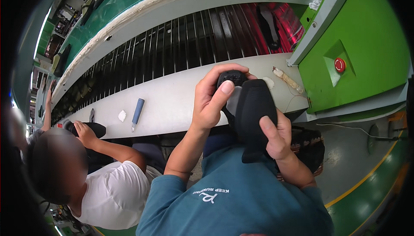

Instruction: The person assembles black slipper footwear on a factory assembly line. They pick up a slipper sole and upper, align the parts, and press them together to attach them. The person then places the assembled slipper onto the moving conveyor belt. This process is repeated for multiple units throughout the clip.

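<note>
My left hand (211,96) grips a dark shoe piece (232,102) with a grey face and a knobbly black top end. My thumb presses on that end, and the fingers curl behind it. Close beside it, partly covering it, my right hand (276,137) holds a black shoe sole (257,106) by its right edge. Fine ridges cross the wide upper part of the sole. Both pieces are raised in front of my chest, at the near edge of the white ledge (172,93). Whether they touch is unclear.
Rods of a conveyor (172,42) run beyond the ledge; a dark shoe piece (269,27) lies under red light. A blue-handled tool (138,113), a white scrap (122,115) and a wrapped stick (289,81) lie on the ledge. A green machine (362,50) stands right; a co-worker (112,188) sits left.
</note>
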`<action>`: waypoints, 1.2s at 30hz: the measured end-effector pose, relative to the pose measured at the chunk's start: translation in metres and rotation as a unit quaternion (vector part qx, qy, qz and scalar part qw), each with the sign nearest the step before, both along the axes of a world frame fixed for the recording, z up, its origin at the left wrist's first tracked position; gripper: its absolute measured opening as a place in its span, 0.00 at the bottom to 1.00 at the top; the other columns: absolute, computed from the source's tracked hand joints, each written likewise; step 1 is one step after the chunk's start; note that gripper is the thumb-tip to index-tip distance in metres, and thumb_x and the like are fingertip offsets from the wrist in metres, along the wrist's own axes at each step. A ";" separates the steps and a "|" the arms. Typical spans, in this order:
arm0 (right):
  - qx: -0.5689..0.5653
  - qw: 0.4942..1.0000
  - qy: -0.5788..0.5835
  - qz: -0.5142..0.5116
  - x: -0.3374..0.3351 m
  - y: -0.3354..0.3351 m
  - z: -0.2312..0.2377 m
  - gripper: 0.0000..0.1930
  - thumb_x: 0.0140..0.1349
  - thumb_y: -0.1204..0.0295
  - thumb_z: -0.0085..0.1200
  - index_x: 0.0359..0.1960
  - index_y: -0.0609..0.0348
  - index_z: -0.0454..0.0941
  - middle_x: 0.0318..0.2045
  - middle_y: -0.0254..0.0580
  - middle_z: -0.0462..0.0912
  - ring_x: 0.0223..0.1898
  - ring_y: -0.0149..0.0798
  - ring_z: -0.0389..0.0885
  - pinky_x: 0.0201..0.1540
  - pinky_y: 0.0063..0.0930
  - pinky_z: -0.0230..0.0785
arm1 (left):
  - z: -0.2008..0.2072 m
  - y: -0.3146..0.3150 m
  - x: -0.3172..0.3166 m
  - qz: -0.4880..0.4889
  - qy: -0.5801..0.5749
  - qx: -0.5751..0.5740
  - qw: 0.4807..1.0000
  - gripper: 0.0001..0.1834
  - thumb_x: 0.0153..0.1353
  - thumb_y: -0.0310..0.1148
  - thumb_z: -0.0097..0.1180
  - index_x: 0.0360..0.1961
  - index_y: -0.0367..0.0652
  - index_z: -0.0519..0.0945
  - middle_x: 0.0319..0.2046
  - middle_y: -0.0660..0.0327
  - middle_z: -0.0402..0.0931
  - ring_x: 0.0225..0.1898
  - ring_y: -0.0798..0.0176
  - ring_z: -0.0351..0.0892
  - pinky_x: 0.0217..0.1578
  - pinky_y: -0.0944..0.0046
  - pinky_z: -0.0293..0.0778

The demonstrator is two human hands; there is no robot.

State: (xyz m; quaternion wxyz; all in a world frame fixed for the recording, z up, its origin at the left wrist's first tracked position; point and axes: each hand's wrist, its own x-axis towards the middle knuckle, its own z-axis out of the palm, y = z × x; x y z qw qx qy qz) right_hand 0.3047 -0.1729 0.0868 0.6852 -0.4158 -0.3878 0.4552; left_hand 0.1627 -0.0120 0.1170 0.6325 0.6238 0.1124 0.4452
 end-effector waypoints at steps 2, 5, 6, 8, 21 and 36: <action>0.002 1.000 0.004 -0.001 -0.006 0.004 0.009 0.13 0.80 0.69 0.59 0.55 0.68 0.83 0.42 0.33 0.87 0.40 0.22 0.80 0.46 0.21 0.74 | 0.001 -0.004 0.000 -0.001 -0.004 -0.022 1.000 0.22 0.78 0.38 0.56 0.62 0.30 0.80 0.50 0.44 0.89 0.52 0.52 0.91 0.58 0.52 0.85; 0.017 1.000 -0.020 0.011 -0.004 0.006 0.001 0.11 0.77 0.69 0.65 0.49 0.66 0.83 0.36 0.33 0.86 0.37 0.21 0.79 0.41 0.20 0.72 | 0.002 -0.010 0.003 0.019 0.001 -0.018 1.000 0.23 0.77 0.38 0.54 0.60 0.27 0.80 0.48 0.40 0.89 0.49 0.45 0.92 0.55 0.47 0.88; 0.020 0.999 -0.037 0.017 -0.003 0.006 0.000 0.10 0.77 0.69 0.65 0.48 0.66 0.83 0.35 0.32 0.86 0.37 0.20 0.79 0.40 0.20 0.72 | 0.001 -0.011 0.004 0.025 0.005 -0.010 1.000 0.23 0.77 0.38 0.54 0.60 0.27 0.80 0.48 0.40 0.89 0.49 0.45 0.92 0.54 0.47 0.88; 0.031 0.999 -0.037 0.006 -0.003 0.008 0.002 0.11 0.77 0.69 0.66 0.46 0.66 0.83 0.35 0.32 0.86 0.35 0.20 0.79 0.39 0.20 0.72 | 0.000 -0.013 0.005 0.031 0.009 0.001 0.999 0.22 0.77 0.37 0.54 0.60 0.27 0.81 0.48 0.40 0.89 0.49 0.45 0.92 0.54 0.47 0.88; 0.036 0.994 0.016 -0.102 0.014 0.017 0.005 0.11 0.80 0.67 0.65 0.48 0.64 0.81 0.36 0.30 0.85 0.36 0.18 0.77 0.39 0.18 0.71 | -0.012 -0.013 0.000 0.102 -0.019 0.091 0.990 0.18 0.81 0.34 0.53 0.61 0.29 0.79 0.46 0.44 0.89 0.48 0.52 0.91 0.54 0.53 0.87; -0.106 0.719 -0.628 -0.278 0.128 0.078 -0.096 0.24 0.66 0.70 0.71 0.63 0.58 0.83 0.56 0.48 0.85 0.58 0.54 0.83 0.62 0.47 0.75 | -0.017 0.003 -0.011 0.158 -0.055 0.165 0.972 0.14 0.77 0.21 0.51 0.59 0.30 0.81 0.44 0.44 0.89 0.44 0.53 0.91 0.49 0.57 0.86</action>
